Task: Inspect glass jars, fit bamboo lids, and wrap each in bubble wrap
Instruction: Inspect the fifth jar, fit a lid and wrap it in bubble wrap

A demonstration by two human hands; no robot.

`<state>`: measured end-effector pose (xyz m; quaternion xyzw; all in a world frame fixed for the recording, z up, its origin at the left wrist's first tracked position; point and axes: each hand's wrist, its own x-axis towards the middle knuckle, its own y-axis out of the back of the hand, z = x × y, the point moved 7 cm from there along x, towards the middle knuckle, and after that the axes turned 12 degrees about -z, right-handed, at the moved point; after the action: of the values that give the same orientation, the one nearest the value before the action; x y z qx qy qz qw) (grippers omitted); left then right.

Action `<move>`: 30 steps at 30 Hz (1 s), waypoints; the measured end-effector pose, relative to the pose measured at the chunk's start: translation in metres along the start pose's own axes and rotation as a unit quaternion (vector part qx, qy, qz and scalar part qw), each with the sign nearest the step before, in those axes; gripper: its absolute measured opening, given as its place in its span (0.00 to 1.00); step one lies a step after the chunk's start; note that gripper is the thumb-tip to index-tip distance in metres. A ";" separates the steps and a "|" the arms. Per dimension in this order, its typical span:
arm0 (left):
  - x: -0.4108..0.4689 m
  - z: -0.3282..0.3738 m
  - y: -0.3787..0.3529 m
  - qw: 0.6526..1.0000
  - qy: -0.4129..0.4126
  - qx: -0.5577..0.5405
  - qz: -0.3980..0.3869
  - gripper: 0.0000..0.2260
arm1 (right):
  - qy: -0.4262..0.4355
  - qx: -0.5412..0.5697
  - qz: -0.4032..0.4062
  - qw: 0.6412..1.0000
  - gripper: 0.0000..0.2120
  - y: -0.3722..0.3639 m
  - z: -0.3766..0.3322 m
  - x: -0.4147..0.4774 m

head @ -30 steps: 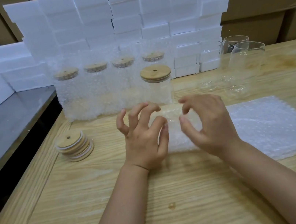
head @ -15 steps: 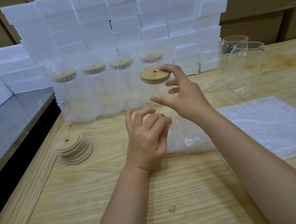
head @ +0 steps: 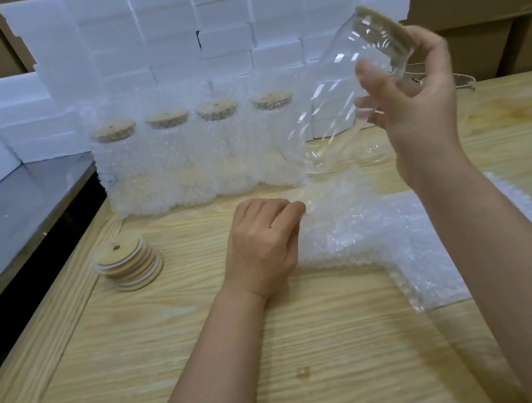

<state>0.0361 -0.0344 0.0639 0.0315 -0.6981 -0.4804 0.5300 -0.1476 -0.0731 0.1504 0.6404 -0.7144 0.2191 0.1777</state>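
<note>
1. Glass jar [head: 338,94], clear, smooth and bamboo-lidded, hangs tilted above the surface [head: 210,347] toward its far edge; the right hand [head: 415,103] fingers curl round it.
2. Left hand [head: 260,240] fingers pinch knobbly bubble wrap [head: 365,231] mid-surface.
3. Four wrapped jars [head: 195,156] stand behind; round lids [head: 127,263] are stacked near the left edge.

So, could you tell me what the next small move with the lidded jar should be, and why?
Probably lower the jar onto the bubble wrap sheet beside the left hand: the right hand holds it tilted aloft, bamboo lid fitted, and the left hand grips the sheet's edge.
</note>
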 end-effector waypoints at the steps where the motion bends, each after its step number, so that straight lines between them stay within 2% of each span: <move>1: 0.000 0.000 0.000 1.000 0.002 -0.001 -0.003 0.09 | -0.010 0.018 -0.001 1.000 0.25 0.001 -0.001 0.001; 5: 0.001 0.001 -0.002 1.000 0.004 -0.005 -0.010 0.10 | -0.067 0.075 -0.039 0.994 0.20 -0.009 0.007 -0.001; 8: 0.000 -0.002 -0.001 1.000 0.021 -0.017 -0.010 0.10 | -0.088 0.067 -0.057 0.992 0.16 -0.017 0.015 -0.003; 14: -0.001 -0.010 0.002 0.996 0.062 -0.062 0.019 0.10 | -0.073 -0.002 -0.059 0.996 0.22 -0.013 0.013 -0.003; 17: -0.003 -0.010 0.003 0.995 0.055 -0.077 0.039 0.09 | -0.054 -0.031 -0.063 0.996 0.21 -0.010 0.010 -0.002; 21: 0.001 -0.010 0.004 0.984 0.053 -0.159 0.053 0.04 | -0.039 -0.081 -0.070 0.993 0.22 -0.011 0.008 -0.003; 26: 0.001 -0.015 0.003 0.973 0.076 -0.211 0.061 0.08 | -0.040 -0.101 -0.086 0.990 0.22 -0.020 0.010 -0.006; 30: 0.003 -0.013 -0.002 0.956 0.090 -0.273 0.063 0.17 | -0.047 -0.120 -0.114 0.985 0.25 -0.031 0.008 -0.008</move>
<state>0.0437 -0.0450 0.0644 -0.1154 -0.4899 -0.6137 0.6084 -0.1156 -0.0733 0.1417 0.7014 -0.6652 0.0797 0.2431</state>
